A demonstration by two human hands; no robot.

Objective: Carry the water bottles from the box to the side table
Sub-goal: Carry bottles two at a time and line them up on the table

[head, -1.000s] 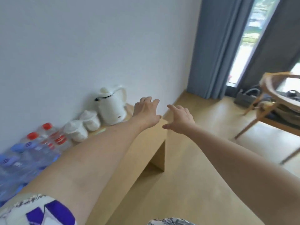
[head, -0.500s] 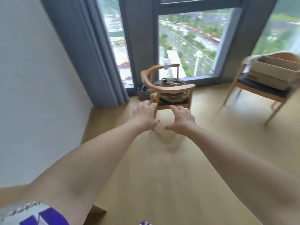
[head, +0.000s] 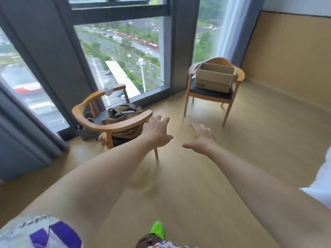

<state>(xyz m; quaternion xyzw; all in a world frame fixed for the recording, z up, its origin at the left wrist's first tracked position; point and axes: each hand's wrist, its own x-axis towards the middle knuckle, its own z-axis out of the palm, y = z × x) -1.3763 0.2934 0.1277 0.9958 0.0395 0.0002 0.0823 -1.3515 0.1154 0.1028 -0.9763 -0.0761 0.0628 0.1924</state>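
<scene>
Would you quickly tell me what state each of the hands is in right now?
Left hand: open, fingers relaxed and spread, holding nothing.
Right hand: open, fingers extended, holding nothing.

Single view only: head camera, worn by the person, wide-angle. It looks forward and steeply down across a wood floor [head: 179, 185] toward a corner of tall windows [head: 121, 56]. Straight lines bow near the frame edges, as a wide lens gives. Both bare forearms enter from the bottom corners and reach toward frame centre; left hand [head: 157, 133] and right hand [head: 202, 138] sit mid-frame, near the lens compared with the furniture. Beyond them, left of centre, stands a wooden chair [head: 111, 122] with a bag on it; farther off, right of centre, a second chair [head: 215, 93] carries a cardboard box [head: 214, 79]. A green shoe [head: 157, 230] shows at the bottom edge, directly below the camera. No second view, so no shared field.
</scene>
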